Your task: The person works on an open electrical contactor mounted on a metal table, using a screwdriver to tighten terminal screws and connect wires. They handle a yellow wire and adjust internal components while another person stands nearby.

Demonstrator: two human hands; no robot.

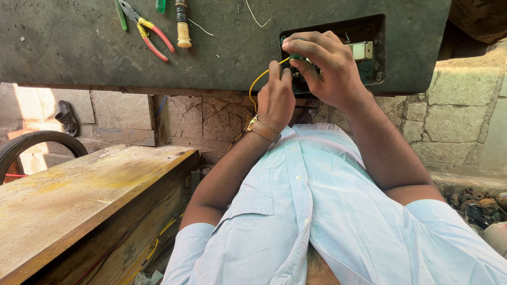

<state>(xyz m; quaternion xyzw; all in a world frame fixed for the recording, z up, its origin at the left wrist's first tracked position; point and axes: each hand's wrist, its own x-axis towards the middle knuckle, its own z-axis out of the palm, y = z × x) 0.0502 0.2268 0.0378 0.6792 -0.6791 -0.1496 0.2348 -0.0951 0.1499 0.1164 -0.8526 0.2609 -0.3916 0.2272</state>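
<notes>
Both hands were raised at the rectangular opening (338,53) cut in the dark panel (105,47); the left hand (275,100), with a gold-coloured wristband (262,128), was closed in a pinch on the yellow wire (257,82), and the right hand (327,66), just above and touching it, was curled narrow with its fingertips pinched on a small green piece at the wire's end. What that piece was could not be made out, since the fingers covered most of it. Nearest the camera lay the pale blue shirt (317,211), filling the lower middle and cut off by the bottom edge. To the left stood the worn wooden counter (79,195), its right edge running close beside the left elbow, with a narrow gap between holding loose red and yellow wires. Past the counter a black tyre (31,142) curved in, cut off at the left edge. Farther on, the stone wall (465,111) closed the space below the panel. On the panel, well apart from the hands, lay red-and-yellow-handled pliers (150,31) and a pale-handled tool (182,26), cut off by the top edge. Inside the opening a small pale box (362,50) showed beside the right hand; the rest of the recess was hidden.
</notes>
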